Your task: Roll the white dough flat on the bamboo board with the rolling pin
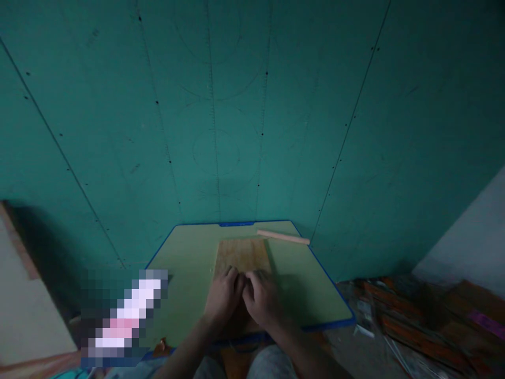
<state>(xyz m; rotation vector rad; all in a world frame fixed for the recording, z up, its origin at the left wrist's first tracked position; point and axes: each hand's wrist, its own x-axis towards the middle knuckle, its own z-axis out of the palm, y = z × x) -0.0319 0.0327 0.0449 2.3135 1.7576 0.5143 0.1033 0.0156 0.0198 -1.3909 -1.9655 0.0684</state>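
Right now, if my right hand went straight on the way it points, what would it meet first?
Your right hand angles inward, so probably your left hand first, close beside it over the wooden board; whether they already touch is unclear.

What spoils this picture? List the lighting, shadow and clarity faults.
Head view, dim light, the green wall darkening toward the upper right corner; head view, a soft shadow on the table right of the wooden board; head view, left hand and right hand lack crisp detail; head view, coarse pixel blocks hide part of the lower left.

Unfinished interior, bare green wallboard (236, 118)
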